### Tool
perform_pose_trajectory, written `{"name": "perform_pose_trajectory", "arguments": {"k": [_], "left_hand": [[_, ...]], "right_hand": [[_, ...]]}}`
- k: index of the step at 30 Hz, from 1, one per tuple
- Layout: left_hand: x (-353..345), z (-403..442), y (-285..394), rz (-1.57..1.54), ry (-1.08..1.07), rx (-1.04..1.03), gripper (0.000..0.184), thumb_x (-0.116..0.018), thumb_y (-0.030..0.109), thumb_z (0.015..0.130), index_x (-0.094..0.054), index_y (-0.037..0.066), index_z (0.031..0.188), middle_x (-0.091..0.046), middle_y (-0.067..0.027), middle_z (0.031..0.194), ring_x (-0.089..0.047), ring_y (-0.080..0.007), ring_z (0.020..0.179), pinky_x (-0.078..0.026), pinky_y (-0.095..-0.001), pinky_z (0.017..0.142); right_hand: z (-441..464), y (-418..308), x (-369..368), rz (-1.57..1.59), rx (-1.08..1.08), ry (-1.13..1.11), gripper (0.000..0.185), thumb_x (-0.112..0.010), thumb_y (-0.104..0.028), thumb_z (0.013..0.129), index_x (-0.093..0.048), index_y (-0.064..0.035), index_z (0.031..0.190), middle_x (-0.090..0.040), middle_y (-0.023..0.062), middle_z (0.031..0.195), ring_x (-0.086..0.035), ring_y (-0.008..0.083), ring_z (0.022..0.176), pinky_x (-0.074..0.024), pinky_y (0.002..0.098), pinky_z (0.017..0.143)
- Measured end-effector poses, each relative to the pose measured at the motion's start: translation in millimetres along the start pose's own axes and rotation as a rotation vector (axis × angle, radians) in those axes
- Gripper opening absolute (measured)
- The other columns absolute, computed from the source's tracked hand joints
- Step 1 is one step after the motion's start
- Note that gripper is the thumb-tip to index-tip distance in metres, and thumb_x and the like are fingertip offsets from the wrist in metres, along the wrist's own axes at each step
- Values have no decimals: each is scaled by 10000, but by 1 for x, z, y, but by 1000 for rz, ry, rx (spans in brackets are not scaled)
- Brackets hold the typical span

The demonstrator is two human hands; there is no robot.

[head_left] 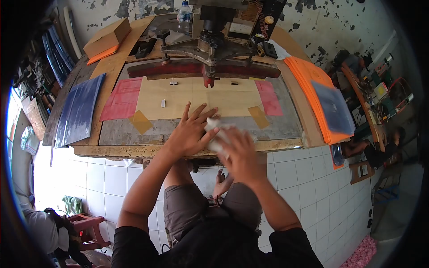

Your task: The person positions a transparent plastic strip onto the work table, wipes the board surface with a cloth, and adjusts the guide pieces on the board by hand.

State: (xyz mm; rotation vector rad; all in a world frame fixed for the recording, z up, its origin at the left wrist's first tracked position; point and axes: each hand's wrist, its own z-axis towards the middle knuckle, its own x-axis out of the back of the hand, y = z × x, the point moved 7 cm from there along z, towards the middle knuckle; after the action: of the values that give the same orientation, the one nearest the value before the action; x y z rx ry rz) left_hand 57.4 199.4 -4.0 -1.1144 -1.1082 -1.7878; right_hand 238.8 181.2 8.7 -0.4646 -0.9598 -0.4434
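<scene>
My left hand (190,131) lies with fingers spread, its fingertips on the front edge of a pale yellow sheet (178,98) on the worktable. Beside it, my right hand (241,154) is smeared by motion and grips a crumpled whitish cloth (217,142), partly hidden between the two hands. Pink-red pieces (123,98) flank the sheet, and brown tape (141,123) sits at its front corners. Small dark and white pieces (163,103) rest on it. Above its back edge stands a press with a red bar (165,69).
Blue-tinted clear sheets (80,111) lie at the left, near a cardboard box (107,36). On the right are orange sheets (308,85) with clear plastic (333,107) on top. A water bottle (184,18) stands behind. Another person (386,149) sits at the far right.
</scene>
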Motion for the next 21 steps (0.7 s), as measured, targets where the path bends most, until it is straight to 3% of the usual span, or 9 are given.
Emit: {"name": "perform_pose_trajectory", "arguments": {"k": [2,5,9,12,15,18,21], "left_hand": [[1,0,1,-26,20,12,601,-368,480,1152,-589,115,1576,-450,-55,1727,-267,-346,1655,2,-612,1359],[0,-1,0,-37,88,-1,632,-355,538,1154,-617,125,1556,-480,-61,1706,-277,-351,1651,-21,-626,1354],[1,-1,3,32,66,11,595,-370,494,1157,-567,152,1603,-436,-48,1738,-245,-339,1666,-1,-614,1356],[-3,1,3,48,109,10,629,-420,521,1137,-532,138,1624,-426,-73,1741,-247,-337,1666,-11,-612,1358],[-3,0,4,106,124,22,685,-475,545,1109,-492,119,1645,-406,-100,1749,-247,-333,1666,-30,-608,1362],[-7,1,1,136,118,23,711,-519,531,1082,-479,104,1649,-388,-113,1755,-247,-329,1666,-44,-603,1366],[-10,2,-4,112,97,27,708,-553,490,1064,-465,118,1659,-368,-104,1767,-243,-327,1668,-48,-619,1364]], "right_hand": [[-8,-26,-2,29,71,-45,545,-764,-272,964,-643,-169,1485,-594,129,1517,-560,390,1389,-410,598,1180],[-28,17,8,11,3,32,528,-751,-268,974,-648,-147,1478,-611,136,1506,-572,387,1366,-426,590,1155],[-70,131,46,-133,-293,241,446,-690,-245,1036,-659,-92,1453,-640,144,1477,-573,382,1364,-408,568,1147],[-84,178,67,-299,-523,198,440,-675,-230,1055,-641,-100,1473,-613,157,1497,-527,367,1425,-348,563,1214],[-73,158,50,-262,-476,175,462,-686,-217,1043,-630,-114,1490,-575,163,1531,-497,372,1461,-334,591,1224],[-42,76,16,-171,-268,122,535,-733,-235,989,-629,-152,1507,-554,139,1557,-471,398,1499,-271,680,1273],[-25,14,-3,-72,-148,45,590,-757,-230,950,-627,-176,1523,-571,116,1573,-481,379,1505,-313,647,1261]]}}
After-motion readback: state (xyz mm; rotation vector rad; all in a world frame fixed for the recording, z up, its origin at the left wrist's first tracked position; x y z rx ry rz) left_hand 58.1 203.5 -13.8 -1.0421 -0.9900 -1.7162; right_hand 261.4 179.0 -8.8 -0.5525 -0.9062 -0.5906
